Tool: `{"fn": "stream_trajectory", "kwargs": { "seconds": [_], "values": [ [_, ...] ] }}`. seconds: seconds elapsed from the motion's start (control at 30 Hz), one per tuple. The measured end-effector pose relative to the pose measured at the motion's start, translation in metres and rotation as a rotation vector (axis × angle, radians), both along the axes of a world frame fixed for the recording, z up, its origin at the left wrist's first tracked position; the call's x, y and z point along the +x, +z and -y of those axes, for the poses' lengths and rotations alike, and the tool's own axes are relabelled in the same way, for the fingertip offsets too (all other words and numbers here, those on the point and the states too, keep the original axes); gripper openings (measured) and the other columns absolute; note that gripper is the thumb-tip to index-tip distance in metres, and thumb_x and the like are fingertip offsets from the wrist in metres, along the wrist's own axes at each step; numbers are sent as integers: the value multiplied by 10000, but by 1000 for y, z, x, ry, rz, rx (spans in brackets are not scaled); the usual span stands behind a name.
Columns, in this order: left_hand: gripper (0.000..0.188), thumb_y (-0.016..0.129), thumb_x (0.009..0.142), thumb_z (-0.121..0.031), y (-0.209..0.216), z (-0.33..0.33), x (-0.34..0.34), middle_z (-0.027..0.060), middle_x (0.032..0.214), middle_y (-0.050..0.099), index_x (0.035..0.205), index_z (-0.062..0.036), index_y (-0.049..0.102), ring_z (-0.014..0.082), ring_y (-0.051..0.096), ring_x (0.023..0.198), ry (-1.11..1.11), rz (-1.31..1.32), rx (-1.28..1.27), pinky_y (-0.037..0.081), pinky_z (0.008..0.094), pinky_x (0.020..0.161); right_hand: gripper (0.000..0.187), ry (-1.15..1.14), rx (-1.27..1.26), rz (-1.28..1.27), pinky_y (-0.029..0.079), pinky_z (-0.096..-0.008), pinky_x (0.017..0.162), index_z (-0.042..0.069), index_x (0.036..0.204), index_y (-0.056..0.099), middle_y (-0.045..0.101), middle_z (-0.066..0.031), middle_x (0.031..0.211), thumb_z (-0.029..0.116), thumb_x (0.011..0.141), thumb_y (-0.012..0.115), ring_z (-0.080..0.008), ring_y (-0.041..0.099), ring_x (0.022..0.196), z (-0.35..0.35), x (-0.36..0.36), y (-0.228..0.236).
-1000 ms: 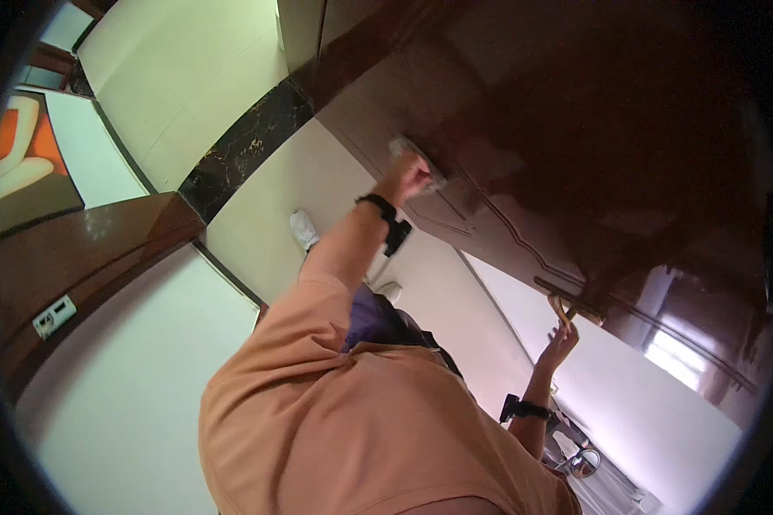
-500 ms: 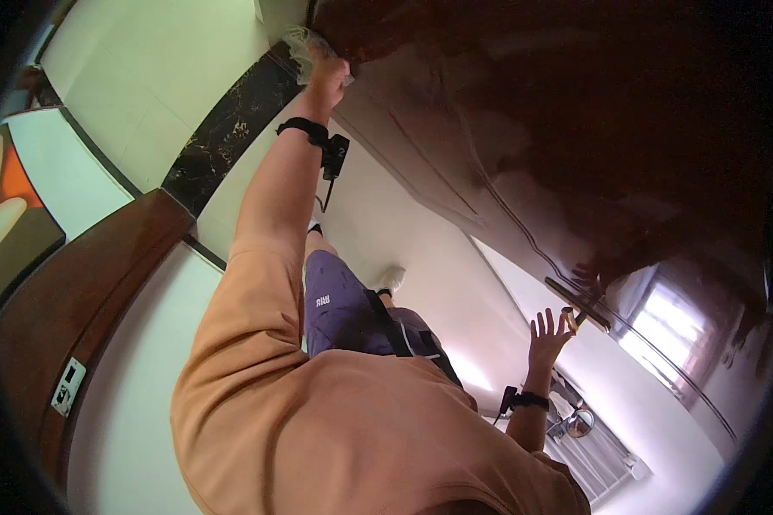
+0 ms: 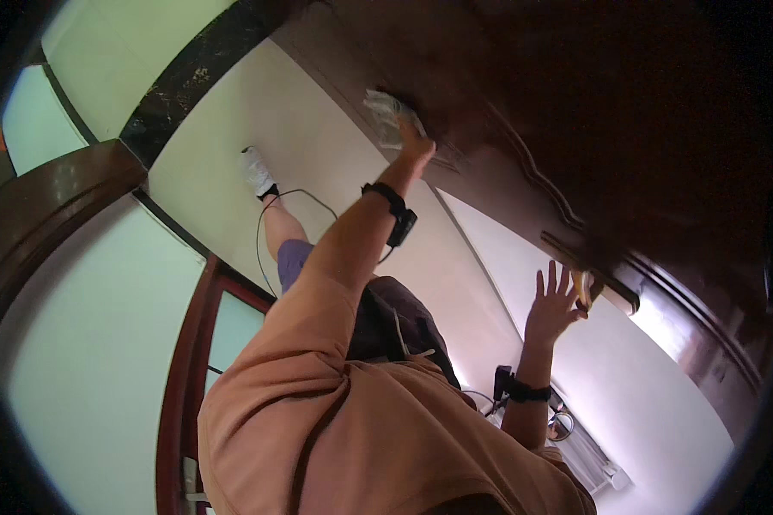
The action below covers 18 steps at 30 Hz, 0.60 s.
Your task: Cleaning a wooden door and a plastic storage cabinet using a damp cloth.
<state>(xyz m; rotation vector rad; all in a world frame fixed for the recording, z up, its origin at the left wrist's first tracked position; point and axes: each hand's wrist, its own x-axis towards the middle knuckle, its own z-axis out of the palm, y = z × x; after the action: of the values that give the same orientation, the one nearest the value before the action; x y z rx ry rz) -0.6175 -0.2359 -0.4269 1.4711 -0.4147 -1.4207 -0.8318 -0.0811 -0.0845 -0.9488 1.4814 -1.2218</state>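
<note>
Cloth (image 3: 386, 116), whitish, crumpled: gripped in my left hand (image 3: 416, 153), flat against the glossy dark-brown door (image 3: 575, 112) near its edge. Right hand (image 3: 554, 309), also mine: open, fingers spread, thumb at the gold handle (image 3: 585, 286), contact uncertain. Black strap (image 3: 385, 197) with small box: one on each of my wrists.
</note>
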Motion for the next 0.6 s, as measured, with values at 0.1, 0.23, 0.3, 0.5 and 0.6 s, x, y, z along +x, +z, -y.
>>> {"fn": "stream_trajectory", "kwargs": {
  "seconds": [0.1,0.23,0.3,0.5,0.6],
  "values": [
    [690,420,778,111,63,-26,-88,153,1315,387,1400,-99,209,249,459,1096,181,-416,-40,439,333,864,1091,27,-40,31,187,-567,1120,200,1475,146,201,-154,1507,802,653,536,-383,208,1383,-1,-4,-1],
    [669,413,616,219,95,-68,-130,74,1108,496,1175,-147,432,173,546,900,139,-878,99,450,278,554,1100,56,-33,68,170,-568,1123,209,1475,171,207,-146,1511,819,633,531,-366,168,1398,2,-4,-1],
    [667,391,593,228,103,-75,-130,59,1091,497,1141,-150,447,155,546,895,74,-899,185,435,282,534,1090,72,-33,53,167,-566,1122,209,1474,181,205,-146,1514,819,639,525,-366,172,1398,0,-7,1],
    [213,545,685,72,105,-28,-54,94,698,507,627,-120,474,220,506,573,163,-1387,300,513,388,657,1025,41,-98,151,158,-575,1119,150,1449,267,212,-159,1516,765,683,560,-376,176,1395,-9,-23,-8],
    [170,562,713,24,45,3,21,108,738,531,632,-104,485,260,546,654,31,-1269,244,510,440,757,958,72,-148,235,154,-589,1114,144,1449,275,195,-190,1514,742,741,515,-366,155,1405,-12,-21,-12]
  ]
}}
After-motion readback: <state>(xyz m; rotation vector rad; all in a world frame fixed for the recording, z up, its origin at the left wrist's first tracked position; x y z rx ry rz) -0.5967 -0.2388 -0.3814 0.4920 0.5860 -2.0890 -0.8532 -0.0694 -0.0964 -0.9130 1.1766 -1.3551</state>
